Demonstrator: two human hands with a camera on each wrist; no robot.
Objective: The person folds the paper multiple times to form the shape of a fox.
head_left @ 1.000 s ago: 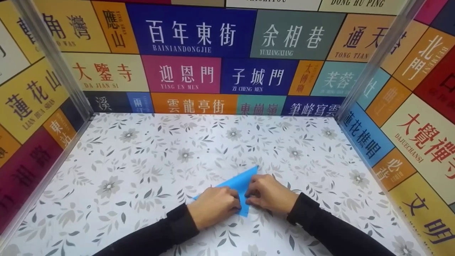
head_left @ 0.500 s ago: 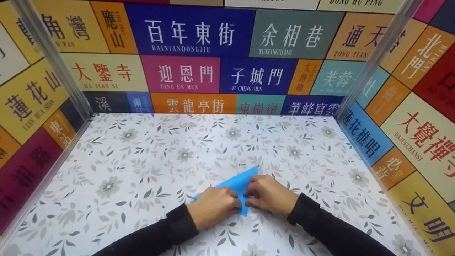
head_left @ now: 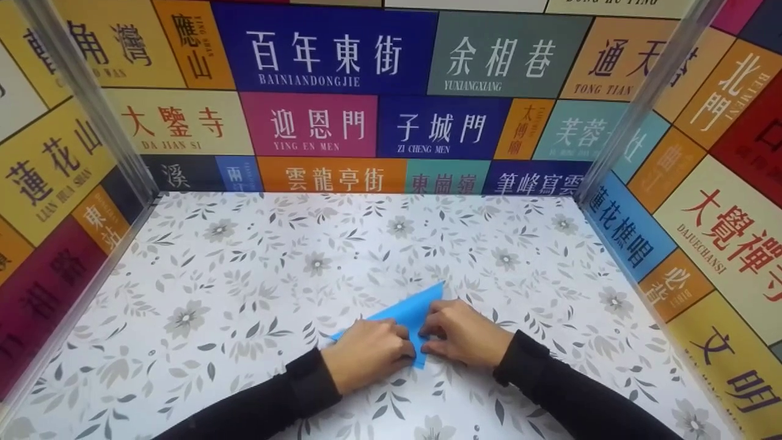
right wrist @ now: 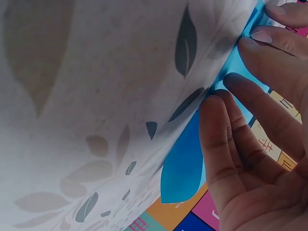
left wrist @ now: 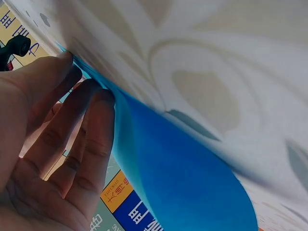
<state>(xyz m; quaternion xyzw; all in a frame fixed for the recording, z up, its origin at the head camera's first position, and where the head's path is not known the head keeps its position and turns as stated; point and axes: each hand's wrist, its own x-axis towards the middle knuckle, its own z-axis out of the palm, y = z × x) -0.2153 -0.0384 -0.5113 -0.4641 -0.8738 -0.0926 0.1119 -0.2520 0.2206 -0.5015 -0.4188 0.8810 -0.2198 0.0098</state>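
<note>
A sheet of bright blue paper (head_left: 408,311), folded to a pointed shape, lies on the flower-patterned tabletop in the head view. On its lower left part, my left hand (head_left: 369,351) holds the paper down with curled fingers. At the right edge, my right hand (head_left: 467,333) grips the paper between bent fingers and thumb. In the left wrist view, the blue paper (left wrist: 187,173) bulges upward in a loose curve beside the fingers. Part of the blue paper (right wrist: 183,168) sticks out past the fingers in the right wrist view. The hands cover much of the sheet.
The white tabletop (head_left: 275,244) carries a grey leaf and flower print. Coloured panels with large characters form a back wall (head_left: 330,52) and side walls, with clear corner strips (head_left: 647,98). A small black object (left wrist: 18,45) shows at the left wrist view's edge.
Both hands and the blue paper stay almost where they were. The head view has tilted very slightly, shifting the wall and tabletop a little.
</note>
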